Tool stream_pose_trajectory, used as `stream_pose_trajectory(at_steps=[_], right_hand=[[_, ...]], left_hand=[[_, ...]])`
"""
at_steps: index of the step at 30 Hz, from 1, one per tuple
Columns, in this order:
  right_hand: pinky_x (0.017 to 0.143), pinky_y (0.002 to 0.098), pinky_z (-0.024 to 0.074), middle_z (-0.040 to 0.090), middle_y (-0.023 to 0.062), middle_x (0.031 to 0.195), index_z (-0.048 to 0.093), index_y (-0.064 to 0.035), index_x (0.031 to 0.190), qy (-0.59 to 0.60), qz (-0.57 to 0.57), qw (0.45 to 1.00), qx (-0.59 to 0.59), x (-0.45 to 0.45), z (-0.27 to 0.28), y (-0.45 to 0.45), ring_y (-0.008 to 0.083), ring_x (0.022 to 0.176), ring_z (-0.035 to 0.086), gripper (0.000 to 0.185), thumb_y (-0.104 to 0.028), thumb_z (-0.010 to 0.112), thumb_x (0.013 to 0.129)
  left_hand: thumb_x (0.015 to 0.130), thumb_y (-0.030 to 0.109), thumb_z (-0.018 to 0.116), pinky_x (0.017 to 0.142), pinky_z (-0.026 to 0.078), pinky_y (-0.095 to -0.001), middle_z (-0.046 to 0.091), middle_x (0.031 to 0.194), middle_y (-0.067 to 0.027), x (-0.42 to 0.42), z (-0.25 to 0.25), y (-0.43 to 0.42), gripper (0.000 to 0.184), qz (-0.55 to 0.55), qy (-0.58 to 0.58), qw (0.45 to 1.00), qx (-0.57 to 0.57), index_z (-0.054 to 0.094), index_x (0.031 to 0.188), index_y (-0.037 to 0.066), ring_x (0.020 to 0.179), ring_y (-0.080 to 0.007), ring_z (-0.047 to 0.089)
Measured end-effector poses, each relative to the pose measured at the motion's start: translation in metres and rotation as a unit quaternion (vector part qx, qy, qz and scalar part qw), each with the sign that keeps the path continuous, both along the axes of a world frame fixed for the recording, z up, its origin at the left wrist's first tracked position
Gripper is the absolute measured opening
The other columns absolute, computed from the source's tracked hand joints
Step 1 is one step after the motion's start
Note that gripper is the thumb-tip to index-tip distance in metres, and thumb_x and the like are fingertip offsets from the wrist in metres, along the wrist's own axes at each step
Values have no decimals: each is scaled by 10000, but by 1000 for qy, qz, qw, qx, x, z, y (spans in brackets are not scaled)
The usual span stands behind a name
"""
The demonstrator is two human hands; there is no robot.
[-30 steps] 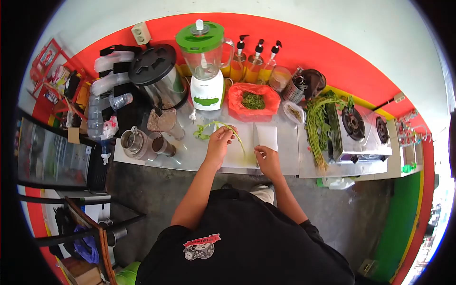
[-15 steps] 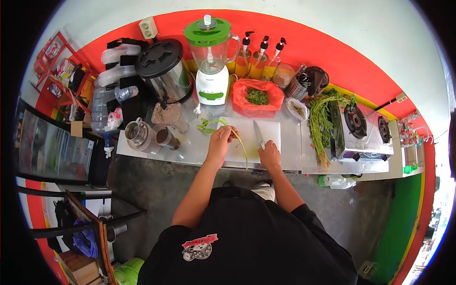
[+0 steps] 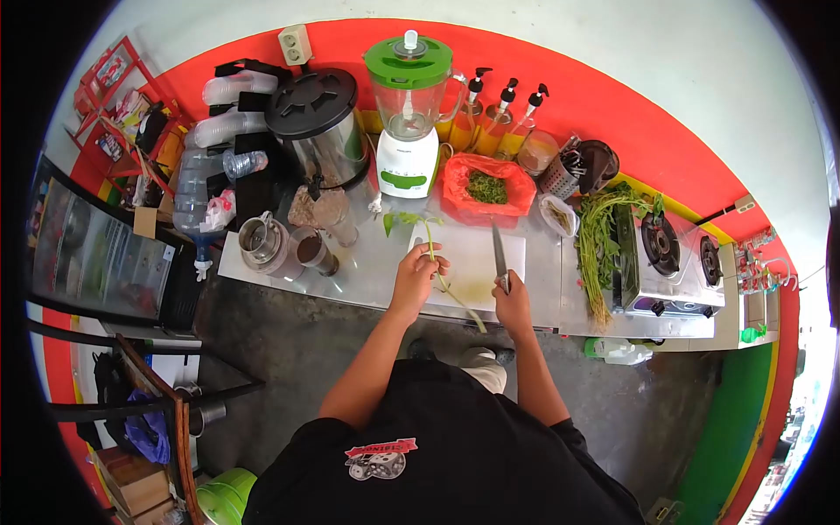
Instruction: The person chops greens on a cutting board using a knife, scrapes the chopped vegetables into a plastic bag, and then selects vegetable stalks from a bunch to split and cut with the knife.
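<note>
My left hand (image 3: 420, 278) is closed around a leafy green stem (image 3: 430, 238). Its leaves spread over the metal counter on the far side, and the bare lower end hangs down past the near edge of the white cutting board (image 3: 464, 267). Closed on the handle of a knife (image 3: 500, 254), my right hand (image 3: 513, 304) is at the board's right side. The blade points away from me, apart from the stem. Beyond the board, a red plastic bag (image 3: 459, 175) holds chopped greens (image 3: 486, 187).
A bunch of long green stems (image 3: 597, 254) lies right, beside the gas stove (image 3: 669, 262). Behind the board stand a blender (image 3: 408, 162) and several pump bottles (image 3: 494, 122). Glass jars (image 3: 313, 252) and a large steel container (image 3: 319, 136) are on the left.
My left hand has tilted the stem, swinging its lower end right and toward me. My right hand has lifted the knife off the board and drawn it slightly nearer. The view has shifted a little.
</note>
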State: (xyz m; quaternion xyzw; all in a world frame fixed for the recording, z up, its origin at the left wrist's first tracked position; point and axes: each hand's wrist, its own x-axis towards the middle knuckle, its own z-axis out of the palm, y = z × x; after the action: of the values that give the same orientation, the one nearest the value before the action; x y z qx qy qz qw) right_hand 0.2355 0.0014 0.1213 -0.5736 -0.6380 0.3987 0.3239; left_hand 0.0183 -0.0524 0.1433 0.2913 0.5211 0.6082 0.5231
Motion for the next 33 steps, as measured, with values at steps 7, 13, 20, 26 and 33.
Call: stream_pose_trajectory(at_steps=[7,13,20,26,33], right_hand=[[525,236,260,394,-68,663,659,56,1082,146,87,980,-105,-29,56,-14,29,588,308,378,-267,463,1091],[606,241,374,447,-26,737,500,42,1438,120,134,984,-9,-45,85,-17,60,667,408,426,-174,506,1070],[675,237,417,506,-15,797,438,-24,1513,188,174,967,7,-55,101,-14,60,752,458,486,-99,539,1043],[634,230,383,484,-27,774,474,-56,1499,213,209,954,-26,-55,100,-6,63,710,427,451,-138,515,1057],[618,233,349,432,-39,752,529,-67,1463,233,241,941,-42,-53,91,0,73,694,385,411,-156,514,1062]], left_hand=[[1068,235,503,705,419,-242,564,776,1,2,12,2,285,-19,29,999,27,660,1124,3,736,-93,515],[1020,40,537,743,510,-291,661,928,-55,7,37,5,246,-69,5,992,104,596,1245,-38,830,-135,636],[971,-19,569,804,553,-314,653,1073,-101,7,50,0,279,-93,42,987,121,567,1248,-51,829,-173,675],[907,-45,568,795,545,-296,700,1045,-114,-5,44,6,295,-78,125,981,127,624,1197,-55,872,-171,697],[977,36,562,816,511,-277,703,1010,-60,-4,48,16,262,-46,15,993,103,651,1214,-32,865,-119,643]])
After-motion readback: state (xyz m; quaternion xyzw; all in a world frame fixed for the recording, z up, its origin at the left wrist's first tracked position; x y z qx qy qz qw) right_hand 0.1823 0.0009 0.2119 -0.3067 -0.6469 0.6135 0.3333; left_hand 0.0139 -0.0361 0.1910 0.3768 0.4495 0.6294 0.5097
